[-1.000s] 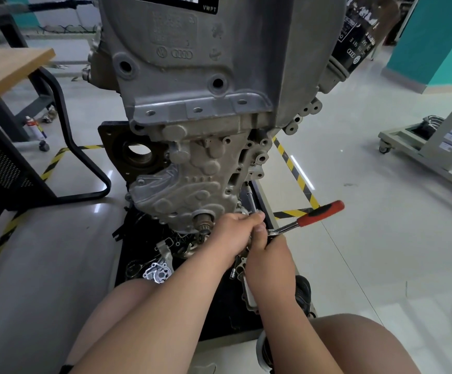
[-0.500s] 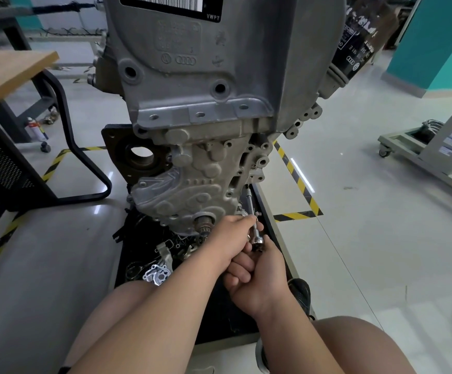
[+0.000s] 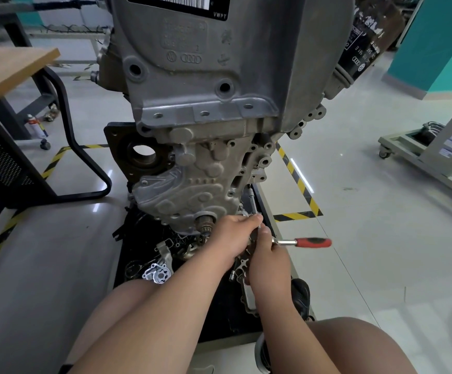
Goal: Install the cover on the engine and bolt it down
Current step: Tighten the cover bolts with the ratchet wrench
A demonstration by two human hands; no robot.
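Observation:
The grey engine (image 3: 219, 76) stands upright on a black base, with its cast cover (image 3: 192, 193) seated low on the front face. A ratchet (image 3: 312, 242) with a red handle points right; its long extension bar (image 3: 252, 201) runs up to the cover's lower right edge. My right hand (image 3: 269, 259) grips the ratchet at its head. My left hand (image 3: 235, 236) pinches the extension bar just above the ratchet head, next to the crank stub (image 3: 205, 221).
Loose metal parts lie on the black base (image 3: 219, 314), among them a pump housing (image 3: 158, 273) and a bracket (image 3: 246, 290). A wooden bench (image 3: 6, 71) with a black frame stands left. Yellow-black floor tape (image 3: 297, 184) runs right of the engine. A wheeled stand (image 3: 435, 155) sits far right.
The ratchet handle swung out of sight behind my right hand half a second ago and now points right again, lower than one second ago. Both hands stay at the same spot.

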